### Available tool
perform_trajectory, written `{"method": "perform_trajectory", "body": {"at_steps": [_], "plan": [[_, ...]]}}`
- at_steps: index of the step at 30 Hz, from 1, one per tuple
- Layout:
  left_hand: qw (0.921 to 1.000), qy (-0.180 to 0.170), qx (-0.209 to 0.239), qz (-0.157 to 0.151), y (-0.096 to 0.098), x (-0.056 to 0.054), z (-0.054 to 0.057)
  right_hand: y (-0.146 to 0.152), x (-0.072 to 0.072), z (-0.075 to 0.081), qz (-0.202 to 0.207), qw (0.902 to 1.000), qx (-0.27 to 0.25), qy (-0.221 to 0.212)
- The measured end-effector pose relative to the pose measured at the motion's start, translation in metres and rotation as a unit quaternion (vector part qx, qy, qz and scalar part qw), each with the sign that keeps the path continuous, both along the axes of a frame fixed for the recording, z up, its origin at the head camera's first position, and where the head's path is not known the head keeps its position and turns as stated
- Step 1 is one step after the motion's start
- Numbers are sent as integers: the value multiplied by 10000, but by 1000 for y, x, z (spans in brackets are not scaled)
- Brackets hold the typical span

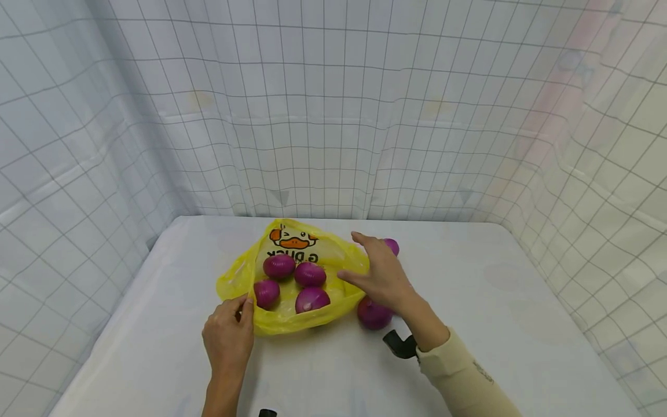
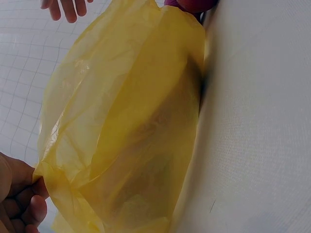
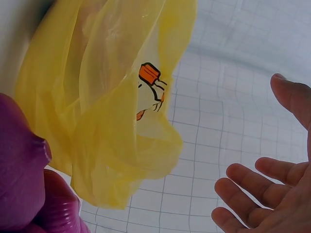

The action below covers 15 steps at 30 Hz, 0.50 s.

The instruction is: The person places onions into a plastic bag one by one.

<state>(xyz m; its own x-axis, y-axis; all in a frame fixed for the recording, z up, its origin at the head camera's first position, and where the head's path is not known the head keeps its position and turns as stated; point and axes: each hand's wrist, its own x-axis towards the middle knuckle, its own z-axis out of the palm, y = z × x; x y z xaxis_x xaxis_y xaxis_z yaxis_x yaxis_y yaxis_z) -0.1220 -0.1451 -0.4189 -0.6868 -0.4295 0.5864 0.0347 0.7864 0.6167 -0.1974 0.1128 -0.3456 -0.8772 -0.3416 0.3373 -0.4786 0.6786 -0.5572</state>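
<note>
A yellow plastic bag [image 1: 297,324] with a cartoon duck print lies on the table, its mouth spread toward me. Several red onions [image 1: 279,266] sit inside it. At the bag's near left rim, my left hand [image 1: 227,333] pinches the plastic between thumb and fingers; the left wrist view shows the gathered film there. My right hand [image 1: 383,275] is over the bag's right edge, fingers spread and nothing held. Below that hand, outside the bag, rests a red onion [image 1: 374,314], and another onion [image 1: 392,247] shows partly behind the hand. The right wrist view has onions [image 3: 19,165] beside the bag.
The white table [image 1: 495,301] extends to both sides of the bag. White grid-patterned curtains [image 1: 333,116] enclose it at the back and sides. A black curved piece [image 1: 400,344] shows at the right wrist.
</note>
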Motion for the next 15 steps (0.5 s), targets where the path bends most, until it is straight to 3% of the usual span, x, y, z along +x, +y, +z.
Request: {"method": "perform_trajectory", "body": {"at_steps": [15], "plan": [[10000, 50, -26, -64, 1, 1, 3, 32, -1, -11, -560, 9976, 53, -407]]}}
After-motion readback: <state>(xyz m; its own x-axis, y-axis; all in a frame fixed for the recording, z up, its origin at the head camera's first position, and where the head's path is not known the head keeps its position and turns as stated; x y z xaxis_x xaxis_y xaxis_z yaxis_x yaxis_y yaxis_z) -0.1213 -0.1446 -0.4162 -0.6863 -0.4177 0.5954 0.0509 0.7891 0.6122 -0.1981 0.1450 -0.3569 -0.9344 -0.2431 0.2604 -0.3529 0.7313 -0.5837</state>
